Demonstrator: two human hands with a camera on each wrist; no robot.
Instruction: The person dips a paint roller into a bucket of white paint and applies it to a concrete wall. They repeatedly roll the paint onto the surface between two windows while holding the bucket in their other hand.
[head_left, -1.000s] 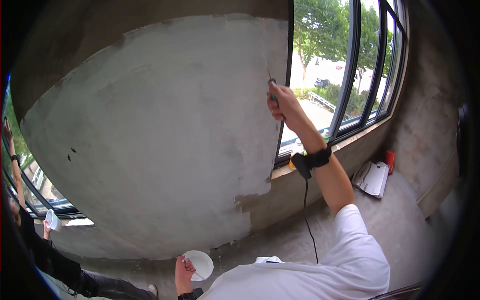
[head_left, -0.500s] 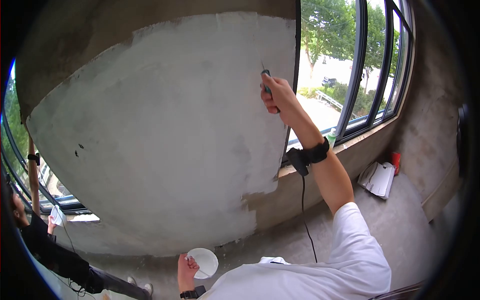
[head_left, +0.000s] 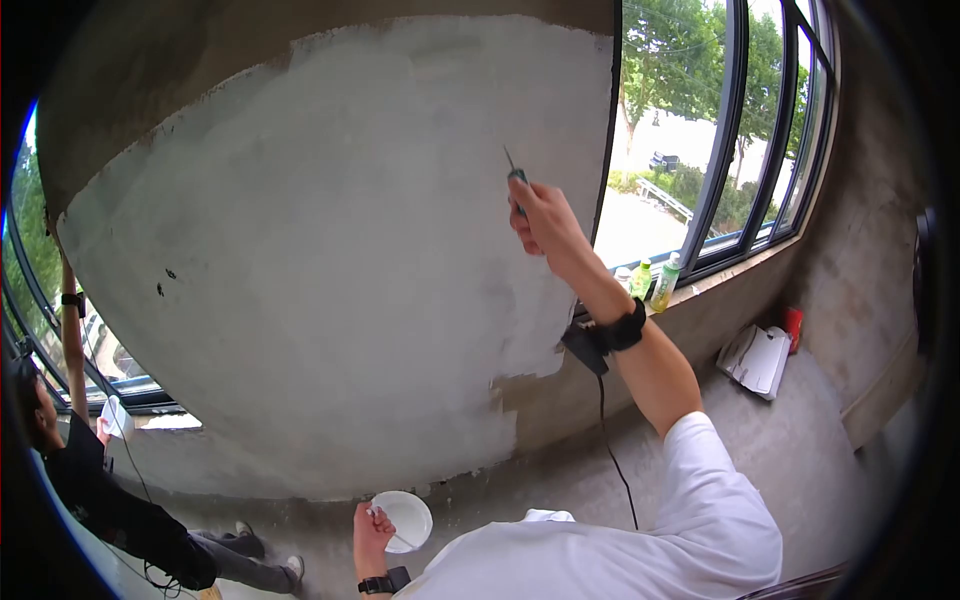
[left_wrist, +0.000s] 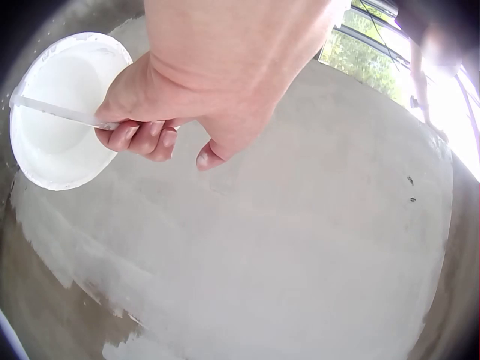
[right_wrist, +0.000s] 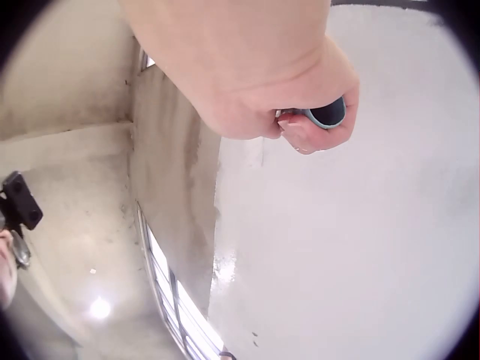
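Note:
My right hand (head_left: 545,228) grips a putty knife (head_left: 517,180) by its teal and dark handle, thumb along the upper side. Its thin blade shows nearly edge-on, pointing up over the pale-coated wall (head_left: 330,200). The handle's round end also shows beneath the curled fingers in the right wrist view. Low in the head view, my left hand (head_left: 374,532) holds a white bucket (head_left: 428,508) by its bail handle (left_wrist: 56,110). Inside the bucket is white material. A smooth whitish coat covers most of the wall, with bare brownish patches along its edges.
Right of the wall is a dark-framed window (head_left: 735,130) with bottles (head_left: 664,283) on its sill. A white box (head_left: 757,362) and a red item (head_left: 793,330) lie on the floor. At left, another person (head_left: 100,480) reaches up, holding a white container (head_left: 116,417). A cable hangs from my right wrist.
My right hand has moved left along the wall, away from the window edge, with the putty knife, and now sits a little lower. My left hand still holds the bucket.

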